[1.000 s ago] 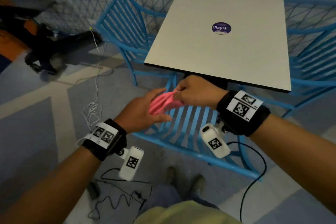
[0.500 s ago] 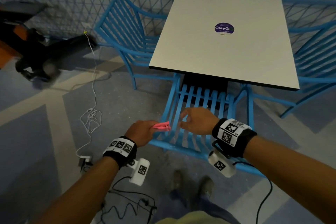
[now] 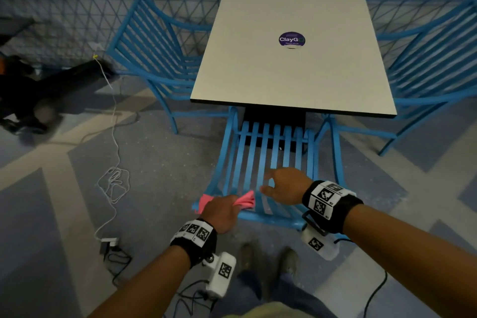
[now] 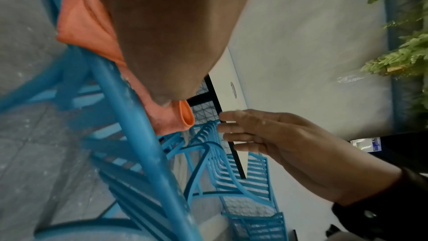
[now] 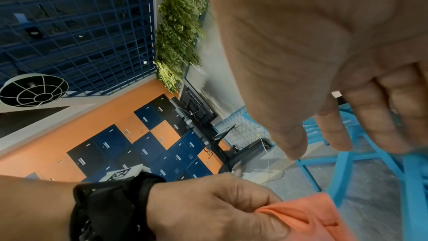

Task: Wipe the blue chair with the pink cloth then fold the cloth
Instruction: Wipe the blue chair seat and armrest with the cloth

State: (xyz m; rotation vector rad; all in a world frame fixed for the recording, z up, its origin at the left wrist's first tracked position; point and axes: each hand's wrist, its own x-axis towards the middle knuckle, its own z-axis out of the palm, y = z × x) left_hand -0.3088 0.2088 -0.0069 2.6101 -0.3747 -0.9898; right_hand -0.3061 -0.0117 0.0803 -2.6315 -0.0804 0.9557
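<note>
Black wristbands [image 3: 331, 206] – checkered tags, white cameras [image 3: 221, 273].

Worktop [image 3: 284, 77]: you see a pale square top bearing one round purple sticker [image 3: 292, 39].
Floor [image 3: 160, 162]: you see grey-blue with pale bands, carrying a tangled white cable [image 3: 113, 183].

The chair [image 3: 268, 162] at the centre of the head view is bright blue, with parallel slats like stripes. The cloth [image 3: 245, 200] at its lower edge is pink; in both wrist views it looks more orange. The table [image 3: 291, 72] in the upper middle is pale beige with a dark edge and carries a round purple sticker [image 3: 292, 39] with white letters. The wristbands [image 3: 331, 204] are black with black-and-white square codes. The floor [image 3: 64, 201] at the left shows grey-blue and beige bands.
</note>
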